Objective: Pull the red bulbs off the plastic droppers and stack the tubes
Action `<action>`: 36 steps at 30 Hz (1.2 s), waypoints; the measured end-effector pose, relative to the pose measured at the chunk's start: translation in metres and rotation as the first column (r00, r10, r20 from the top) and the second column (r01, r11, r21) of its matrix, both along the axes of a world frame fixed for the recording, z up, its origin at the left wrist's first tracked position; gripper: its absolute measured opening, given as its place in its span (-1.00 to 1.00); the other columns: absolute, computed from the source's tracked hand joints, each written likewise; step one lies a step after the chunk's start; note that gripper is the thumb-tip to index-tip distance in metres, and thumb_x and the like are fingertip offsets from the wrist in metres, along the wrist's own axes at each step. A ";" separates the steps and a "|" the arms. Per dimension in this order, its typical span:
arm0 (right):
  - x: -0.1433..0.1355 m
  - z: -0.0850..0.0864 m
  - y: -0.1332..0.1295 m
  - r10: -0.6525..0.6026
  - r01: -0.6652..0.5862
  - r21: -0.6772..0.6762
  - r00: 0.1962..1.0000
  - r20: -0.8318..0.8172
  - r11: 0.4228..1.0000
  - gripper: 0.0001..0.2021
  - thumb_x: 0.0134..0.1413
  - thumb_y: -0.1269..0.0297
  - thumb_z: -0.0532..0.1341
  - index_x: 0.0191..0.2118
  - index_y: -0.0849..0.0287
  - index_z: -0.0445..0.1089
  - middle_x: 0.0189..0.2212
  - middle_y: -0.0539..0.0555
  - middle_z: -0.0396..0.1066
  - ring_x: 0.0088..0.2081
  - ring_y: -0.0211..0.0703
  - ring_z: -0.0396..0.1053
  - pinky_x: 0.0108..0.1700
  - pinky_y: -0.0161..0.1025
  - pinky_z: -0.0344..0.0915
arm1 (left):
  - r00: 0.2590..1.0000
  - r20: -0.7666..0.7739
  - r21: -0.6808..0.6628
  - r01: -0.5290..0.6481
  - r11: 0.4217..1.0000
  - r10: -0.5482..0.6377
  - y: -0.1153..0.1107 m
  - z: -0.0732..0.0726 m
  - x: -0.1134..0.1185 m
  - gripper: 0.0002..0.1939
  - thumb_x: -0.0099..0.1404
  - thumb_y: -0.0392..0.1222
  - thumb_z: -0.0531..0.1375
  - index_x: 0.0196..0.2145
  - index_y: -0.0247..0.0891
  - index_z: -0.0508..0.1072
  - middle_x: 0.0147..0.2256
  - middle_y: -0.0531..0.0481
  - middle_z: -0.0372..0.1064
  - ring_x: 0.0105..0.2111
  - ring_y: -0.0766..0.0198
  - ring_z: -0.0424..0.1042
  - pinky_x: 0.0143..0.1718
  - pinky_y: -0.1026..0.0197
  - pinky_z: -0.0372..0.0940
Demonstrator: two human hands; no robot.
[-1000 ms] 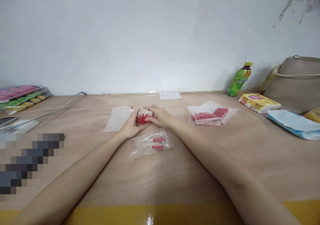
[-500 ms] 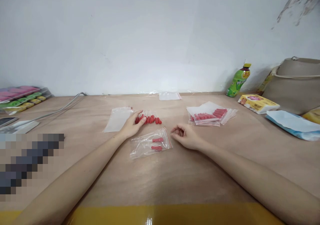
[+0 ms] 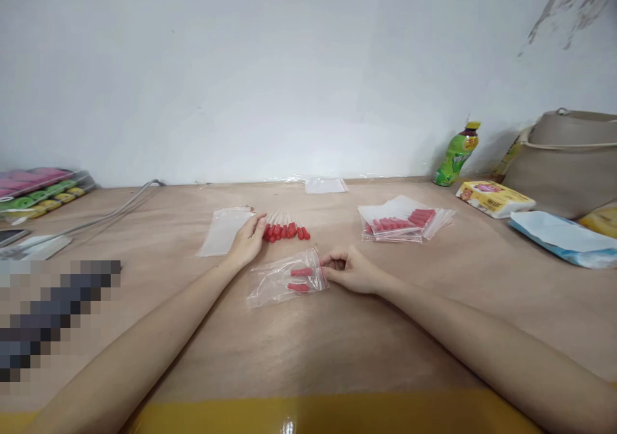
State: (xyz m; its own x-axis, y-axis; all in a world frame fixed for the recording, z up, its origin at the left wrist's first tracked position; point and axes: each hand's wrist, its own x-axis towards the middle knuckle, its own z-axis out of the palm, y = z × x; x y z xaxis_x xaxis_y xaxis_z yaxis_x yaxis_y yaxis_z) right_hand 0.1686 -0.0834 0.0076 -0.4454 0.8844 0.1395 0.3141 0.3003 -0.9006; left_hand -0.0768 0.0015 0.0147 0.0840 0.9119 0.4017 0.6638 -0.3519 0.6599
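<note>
The clear bag (image 3: 270, 284) is red-edged, seemingly creased.

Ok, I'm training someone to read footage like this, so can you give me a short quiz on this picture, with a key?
1. Count: how many red pieces show through the clear bag lying between the forearms?
2. True or false: the left hand is nearer to the red-ended sticks than the right hand is.
3. Fill in the missing word: the green bottle has a ____ cap.

Key
1. Two
2. True
3. Yellow
</note>
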 end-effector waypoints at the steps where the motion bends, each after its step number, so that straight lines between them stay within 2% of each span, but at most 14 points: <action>1: 0.000 -0.001 0.000 0.013 -0.013 0.014 1.000 0.008 1.000 -0.75 -0.08 0.19 0.20 -0.33 0.27 0.46 -0.63 -0.07 0.24 -0.59 -0.41 0.08 -0.57 -0.42 -0.01 | 1.000 0.004 0.023 -0.011 1.000 0.011 -0.003 0.002 0.001 -0.52 0.30 0.03 -0.12 0.00 -0.33 0.29 -0.01 -0.14 0.30 -0.01 0.13 0.28 0.04 0.08 0.14; 3: 0.000 -0.003 0.001 0.030 -0.032 0.038 0.999 0.039 0.999 -0.73 -0.06 0.17 0.20 -0.29 0.24 0.48 -0.65 -0.09 0.20 -0.60 -0.41 0.06 -0.57 -0.42 -0.03 | 1.000 -0.010 0.118 0.024 0.993 -0.023 -0.015 0.009 0.002 -0.55 0.30 0.01 -0.08 -0.01 -0.33 0.28 0.01 -0.16 0.27 0.02 0.13 0.23 0.07 0.07 0.11; 5: 0.000 -0.005 0.001 0.027 -0.031 0.051 0.997 0.077 0.998 -0.74 -0.05 0.18 0.20 -0.27 0.22 0.48 -0.66 -0.11 0.17 -0.61 -0.42 0.03 -0.58 -0.42 -0.04 | 0.979 -0.095 0.218 0.195 0.956 -0.178 -0.036 0.017 0.003 -0.60 0.29 -0.03 -0.02 -0.02 -0.31 0.28 0.01 -0.15 0.24 0.05 0.13 0.20 0.10 0.06 0.08; 7: 0.001 -0.006 0.001 0.021 -0.028 0.059 0.994 0.107 0.998 -0.76 -0.05 0.21 0.21 -0.26 0.20 0.49 -0.67 -0.12 0.15 -0.61 -0.42 0.03 -0.57 -0.42 -0.04 | 0.850 -0.251 0.108 0.500 0.859 -0.463 -0.062 0.023 0.004 -0.61 0.29 -0.07 0.01 0.03 -0.25 0.24 0.06 -0.12 0.19 0.08 0.15 0.16 0.11 0.07 0.09; 9: 0.001 -0.005 0.001 0.015 -0.026 0.090 0.993 0.120 0.996 -0.79 -0.07 0.25 0.22 -0.28 0.19 0.48 -0.66 -0.11 0.16 -0.60 -0.41 0.06 -0.55 -0.41 0.00 | 0.694 -0.360 -0.064 0.648 0.759 -0.623 -0.085 0.025 0.005 -0.49 0.26 -0.06 0.06 0.14 -0.20 0.11 0.16 -0.12 0.06 0.14 0.11 0.08 0.13 0.03 0.07; 11: 0.000 -0.003 0.000 0.009 -0.027 0.169 0.994 0.108 0.985 -0.81 -0.09 0.28 0.24 -0.29 0.19 0.48 -0.58 -0.07 0.24 -0.53 -0.37 0.15 -0.49 -0.40 0.09 | 0.641 -0.397 -0.150 0.661 0.735 -0.657 -0.100 0.022 0.006 -0.41 0.27 -0.07 0.06 0.20 -0.15 -0.02 0.21 -0.11 -0.07 0.17 0.08 0.03 0.13 0.00 0.07; 14: -0.002 0.002 -0.002 0.065 -0.071 0.285 0.997 0.030 0.956 -0.79 -0.12 0.30 0.28 -0.26 0.17 0.46 -0.37 0.00 0.34 -0.36 -0.30 0.26 -0.33 -0.36 0.18 | 0.667 -0.397 -0.171 0.621 0.765 -0.630 -0.105 0.014 0.008 -0.38 0.30 -0.09 0.02 0.23 -0.14 -0.16 0.22 -0.12 -0.09 0.18 0.10 0.02 0.13 -0.03 0.07; 16: -0.005 0.005 -0.003 0.142 -0.132 0.292 0.990 -0.015 0.947 -0.76 -0.13 0.29 0.29 -0.24 0.16 0.44 -0.30 0.01 0.37 -0.27 -0.26 0.29 -0.25 -0.34 0.20 | 0.688 -0.387 -0.172 0.600 0.781 -0.614 -0.101 0.010 0.009 -0.37 0.30 -0.10 0.02 0.23 -0.15 -0.20 0.20 -0.14 -0.05 0.16 0.11 0.05 0.12 -0.03 0.10; 19: -0.009 0.008 -0.006 0.153 -0.155 0.268 0.988 0.030 0.951 -0.74 -0.19 0.23 0.34 -0.28 0.16 0.43 -0.31 0.00 0.37 -0.24 -0.23 0.30 -0.19 -0.30 0.21 | 0.697 -0.387 -0.178 0.586 0.790 -0.604 -0.097 0.007 0.010 -0.38 0.31 -0.13 0.01 0.23 -0.17 -0.20 0.20 -0.15 -0.04 0.15 0.10 0.06 0.11 -0.05 0.11; 23: -0.015 0.008 -0.008 0.046 -0.093 0.264 0.982 0.181 0.960 -0.72 -0.27 0.23 0.37 -0.34 0.17 0.41 -0.35 -0.01 0.36 -0.31 -0.24 0.28 -0.28 -0.32 0.20 | 0.682 -0.393 -0.166 0.607 0.777 -0.617 -0.098 0.007 0.010 -0.38 0.31 -0.15 0.01 0.23 -0.16 -0.21 0.21 -0.14 -0.06 0.17 0.09 0.04 0.12 -0.06 0.09; 27: -0.018 0.005 -0.009 0.004 -0.042 0.215 0.984 0.177 0.976 -0.89 -0.07 0.32 0.22 -0.35 0.20 0.36 -0.50 -0.06 0.33 -0.50 -0.35 0.21 -0.46 -0.39 0.13 | 0.650 -0.397 -0.148 0.651 0.744 -0.648 -0.098 0.009 0.008 -0.33 0.29 -0.10 0.04 0.24 -0.14 -0.24 0.22 -0.14 -0.09 0.17 0.07 0.03 0.13 -0.06 0.08; 29: -0.018 0.004 -0.009 -0.016 -0.017 0.203 0.987 0.158 0.979 -0.91 0.04 0.34 0.13 -0.32 0.21 0.33 -0.56 -0.08 0.29 -0.55 -0.37 0.18 -0.50 -0.40 0.10 | 0.641 -0.394 -0.143 0.665 0.733 -0.658 -0.098 0.010 0.007 -0.31 0.29 -0.09 0.05 0.25 -0.13 -0.25 0.22 -0.14 -0.10 0.17 0.06 0.03 0.13 -0.06 0.07; 32: -0.017 0.005 -0.009 0.002 -0.049 0.271 0.986 0.169 0.961 -0.84 0.06 0.29 0.13 -0.24 0.21 0.34 -0.47 -0.02 0.34 -0.47 -0.33 0.24 -0.42 -0.37 0.16 | 0.644 -0.392 -0.142 0.663 0.735 -0.657 -0.098 0.010 0.007 -0.30 0.29 -0.09 0.05 0.25 -0.12 -0.26 0.22 -0.14 -0.10 0.17 0.06 0.03 0.13 -0.07 0.08; 36: -0.019 0.005 -0.009 0.068 -0.136 0.359 0.978 0.195 0.923 -0.78 -0.07 0.28 0.26 -0.24 0.20 0.39 -0.26 0.07 0.38 -0.26 -0.22 0.29 -0.21 -0.30 0.20 | 0.630 -0.406 -0.141 0.673 0.726 -0.662 -0.098 0.009 0.008 -0.33 0.30 -0.12 0.03 0.25 -0.12 -0.26 0.23 -0.12 -0.14 0.19 0.07 -0.03 0.15 -0.08 0.04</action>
State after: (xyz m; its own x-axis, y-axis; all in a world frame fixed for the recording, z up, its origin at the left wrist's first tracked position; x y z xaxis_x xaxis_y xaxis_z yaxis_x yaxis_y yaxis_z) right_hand 0.1498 -0.0923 0.0126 -0.5778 0.7334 0.3581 0.4070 0.6393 -0.6525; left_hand -0.0689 -0.0970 0.0239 0.8224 0.5325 0.2002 0.4374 -0.8169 0.3758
